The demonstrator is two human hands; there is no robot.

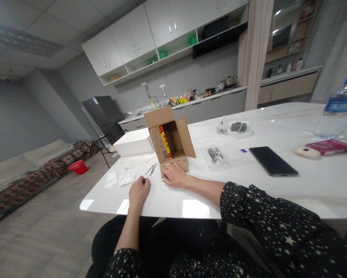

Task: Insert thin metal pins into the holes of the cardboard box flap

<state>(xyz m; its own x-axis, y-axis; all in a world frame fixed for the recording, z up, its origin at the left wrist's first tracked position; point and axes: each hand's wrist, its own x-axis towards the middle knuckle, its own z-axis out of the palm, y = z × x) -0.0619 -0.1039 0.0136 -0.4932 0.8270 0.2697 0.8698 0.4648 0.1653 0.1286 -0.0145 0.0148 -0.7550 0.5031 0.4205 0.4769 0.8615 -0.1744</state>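
Note:
A small brown cardboard box (170,139) lies on its side on the white table (306,185), flaps open, with a red and yellow strip inside. My right hand (175,175) rests palm down on the table right at the box's lower flap, fingers together and touching it. My left hand (138,190) lies loosely curled on the table a little to the left, holding nothing that I can see. A few thin dark pins or nails (151,169) lie between my left hand and the box.
A white box (133,143) stands left of the cardboard box. A clear bag of small parts (215,157), a black phone (273,161), a red packet (329,146) and a water bottle (337,110) lie to the right. White tissues (119,179) sit near the table's left edge.

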